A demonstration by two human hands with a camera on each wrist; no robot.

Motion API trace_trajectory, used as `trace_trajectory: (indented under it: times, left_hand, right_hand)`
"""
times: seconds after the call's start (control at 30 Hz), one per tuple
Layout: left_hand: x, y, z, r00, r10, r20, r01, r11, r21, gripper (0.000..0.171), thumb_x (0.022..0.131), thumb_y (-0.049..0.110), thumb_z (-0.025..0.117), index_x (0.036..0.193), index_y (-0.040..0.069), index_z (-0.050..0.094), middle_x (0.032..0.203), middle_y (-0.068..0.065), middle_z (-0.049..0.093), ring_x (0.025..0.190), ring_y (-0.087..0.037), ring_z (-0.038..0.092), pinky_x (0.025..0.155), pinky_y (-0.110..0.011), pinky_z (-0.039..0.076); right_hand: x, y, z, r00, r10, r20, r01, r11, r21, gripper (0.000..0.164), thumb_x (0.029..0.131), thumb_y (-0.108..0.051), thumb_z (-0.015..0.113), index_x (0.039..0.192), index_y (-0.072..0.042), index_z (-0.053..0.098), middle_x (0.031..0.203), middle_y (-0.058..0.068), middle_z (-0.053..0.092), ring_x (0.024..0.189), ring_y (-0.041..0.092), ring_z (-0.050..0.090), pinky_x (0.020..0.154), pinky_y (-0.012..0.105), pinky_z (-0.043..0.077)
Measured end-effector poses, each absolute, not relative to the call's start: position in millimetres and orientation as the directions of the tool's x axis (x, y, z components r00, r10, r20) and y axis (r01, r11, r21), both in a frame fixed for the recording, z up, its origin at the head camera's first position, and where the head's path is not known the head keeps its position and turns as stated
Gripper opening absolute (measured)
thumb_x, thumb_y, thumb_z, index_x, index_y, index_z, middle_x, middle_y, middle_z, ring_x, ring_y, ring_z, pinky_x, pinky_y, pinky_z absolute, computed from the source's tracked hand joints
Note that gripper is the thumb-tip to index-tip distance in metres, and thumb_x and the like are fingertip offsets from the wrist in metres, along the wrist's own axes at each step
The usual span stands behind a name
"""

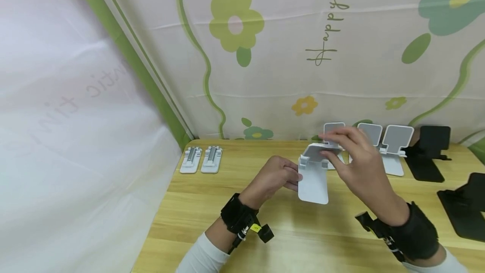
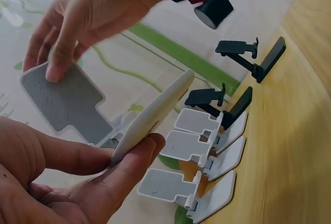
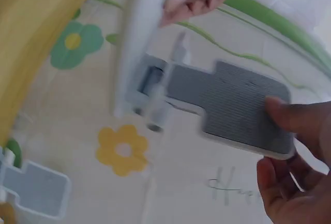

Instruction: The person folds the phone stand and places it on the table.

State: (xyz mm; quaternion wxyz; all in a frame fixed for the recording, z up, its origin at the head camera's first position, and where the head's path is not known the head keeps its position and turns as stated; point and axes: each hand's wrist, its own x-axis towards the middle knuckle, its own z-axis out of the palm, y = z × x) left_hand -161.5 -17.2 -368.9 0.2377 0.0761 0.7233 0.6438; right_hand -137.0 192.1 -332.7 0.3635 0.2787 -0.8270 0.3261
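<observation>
A white phone stand with a grey pad is held up over the table, unfolded. My left hand pinches the edge of its base between thumb and fingers, as the left wrist view shows. My right hand pinches the far end of the support plate, thumb on the grey pad and fingers behind it. The plate stands at an angle to the base, joined by the hinge.
Two folded white phone stands lie at the table's back left. Unfolded white stands line the back right, behind the right hand. A black stand ends that row; another black stand is nearer at the right. A patterned curtain hangs behind.
</observation>
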Motion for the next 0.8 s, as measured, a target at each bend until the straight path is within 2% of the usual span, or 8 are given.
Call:
trace_trajectory:
  times: [0.07, 0.17, 0.3, 0.37, 0.47, 0.53, 0.7, 0.8]
  left_hand:
    - [-161.9, -18.0, -370.9, -0.877, 0.409, -0.250, -0.196, 0.169, 0.966, 0.020, 0.092, -0.003, 0.065, 0.109, -0.010, 0.074, 0.094, -0.015, 0.078, 0.080, -0.027, 0.078, 0.074, -0.038, 0.065]
    - [-162.3, -18.7, -372.4, -0.879, 0.404, -0.253, -0.201, 0.167, 0.965, 0.020, 0.091, -0.003, 0.066, 0.109, -0.009, 0.074, 0.095, -0.015, 0.078, 0.080, -0.027, 0.078, 0.073, -0.037, 0.065]
    - [-162.8, -20.0, -371.6, -0.887, 0.388, -0.249, -0.198, 0.169, 0.966, 0.021, 0.091, -0.002, 0.067, 0.110, -0.009, 0.074, 0.094, -0.015, 0.078, 0.079, -0.028, 0.078, 0.072, -0.037, 0.065]
    - [-163.1, -21.2, -371.0, -0.892, 0.381, -0.244, -0.190, 0.174, 0.966, 0.022, 0.092, -0.002, 0.067, 0.111, -0.009, 0.073, 0.094, -0.015, 0.078, 0.078, -0.027, 0.078, 0.071, -0.037, 0.065]
    - [-163.6, -23.6, -369.0, -0.893, 0.379, -0.244, -0.186, 0.181, 0.966, 0.022, 0.092, -0.001, 0.067, 0.112, -0.009, 0.073, 0.094, -0.014, 0.077, 0.077, -0.027, 0.077, 0.071, -0.037, 0.065]
    - [-164.4, -25.3, -366.9, -0.890, 0.387, -0.242, -0.186, 0.177, 0.966, 0.022, 0.093, -0.001, 0.066, 0.112, -0.009, 0.073, 0.095, -0.015, 0.077, 0.078, -0.026, 0.078, 0.071, -0.036, 0.065]
    - [-169.0, -31.2, -355.4, -0.905, 0.376, -0.200, -0.164, 0.126, 0.978, 0.023, 0.094, 0.001, 0.062, 0.113, -0.008, 0.073, 0.098, -0.015, 0.077, 0.081, -0.025, 0.078, 0.073, -0.034, 0.064]
    - [-171.4, -34.9, -347.9, -0.920, 0.353, -0.169, -0.150, 0.080, 0.985, 0.022, 0.095, 0.001, 0.062, 0.112, -0.008, 0.073, 0.100, -0.016, 0.077, 0.081, -0.026, 0.077, 0.073, -0.034, 0.064]
  right_hand:
    - [-133.7, 190.7, -328.5, -0.535, -0.269, 0.801, -0.722, 0.638, -0.268, 0.024, 0.089, -0.006, 0.078, 0.112, -0.003, 0.075, 0.106, 0.013, 0.067, 0.097, 0.030, 0.057, 0.082, 0.023, 0.040]
    - [-129.8, 187.5, -325.2, -0.508, -0.303, 0.806, -0.732, 0.645, -0.219, 0.017, 0.089, -0.003, 0.077, 0.106, -0.003, 0.076, 0.099, 0.011, 0.067, 0.091, 0.028, 0.057, 0.076, 0.026, 0.040]
    - [-126.2, 183.3, -323.5, -0.490, -0.307, 0.816, -0.726, 0.662, -0.187, 0.041, 0.063, 0.016, 0.087, 0.100, -0.001, 0.076, 0.093, 0.011, 0.066, 0.086, 0.026, 0.058, 0.072, 0.026, 0.044]
    - [-124.3, 181.7, -323.7, -0.465, -0.314, 0.828, -0.729, 0.666, -0.157, 0.041, 0.060, 0.016, 0.088, 0.096, 0.000, 0.077, 0.088, 0.010, 0.064, 0.081, 0.024, 0.058, 0.067, 0.026, 0.044]
    - [-120.6, 179.9, -326.1, -0.428, -0.331, 0.841, -0.740, 0.663, -0.115, 0.026, 0.070, 0.009, 0.085, 0.093, 0.000, 0.077, 0.083, 0.009, 0.060, 0.073, 0.021, 0.056, 0.059, 0.026, 0.044]
    - [-118.8, 176.6, -330.4, -0.396, -0.339, 0.853, -0.750, 0.655, -0.088, 0.003, 0.089, 0.000, 0.074, 0.090, 0.000, 0.077, 0.080, 0.008, 0.060, 0.070, 0.020, 0.057, 0.056, 0.028, 0.046]
    - [-114.7, 162.5, -348.5, -0.280, -0.389, 0.878, -0.775, 0.632, 0.033, 0.042, 0.108, -0.014, 0.045, 0.084, -0.002, 0.076, 0.075, 0.006, 0.060, 0.065, 0.018, 0.055, 0.055, 0.033, 0.048]
    - [-113.3, 154.3, -360.9, -0.210, -0.421, 0.883, -0.771, 0.627, 0.115, 0.040, 0.109, -0.011, 0.048, 0.082, 0.000, 0.075, 0.072, 0.004, 0.059, 0.062, 0.017, 0.050, 0.052, 0.030, 0.042]
